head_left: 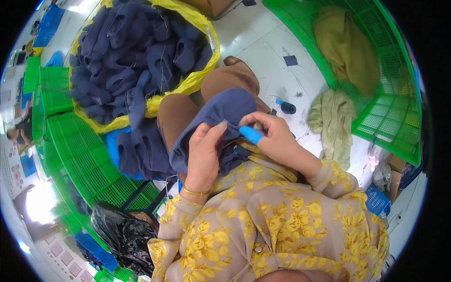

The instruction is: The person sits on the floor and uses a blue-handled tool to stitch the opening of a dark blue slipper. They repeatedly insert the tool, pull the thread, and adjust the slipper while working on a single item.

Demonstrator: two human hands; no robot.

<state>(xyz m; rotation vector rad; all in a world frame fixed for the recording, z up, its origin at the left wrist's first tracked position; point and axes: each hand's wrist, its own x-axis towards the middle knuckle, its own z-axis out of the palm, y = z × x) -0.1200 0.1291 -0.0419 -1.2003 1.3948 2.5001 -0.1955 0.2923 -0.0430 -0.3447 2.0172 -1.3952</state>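
Note:
A navy fabric piece (230, 103) with a rounded end lies across my lap, bunched towards my waist. My left hand (204, 152) is closed on its edge, thumb pressed against the cloth. Close by on the right, my right hand (275, 136) pinches the same piece; a blue wrap (251, 135) covers one of its digits. Whether a needle or thread sits between the fingertips is too small to tell. Beside my left knee hang more navy fabric pieces (141, 152), shaped like soft shoe uppers with openings.
A yellow-rimmed sack (214, 42) full of similar navy pieces (127, 61) stands ahead left. Green crates (84, 150) and a black plastic bag (122, 237) are at left. At right, a green basket (399, 94) holds olive cloth (345, 47); pale green cloth (333, 122) and a dark thread spool (287, 108) lie nearby.

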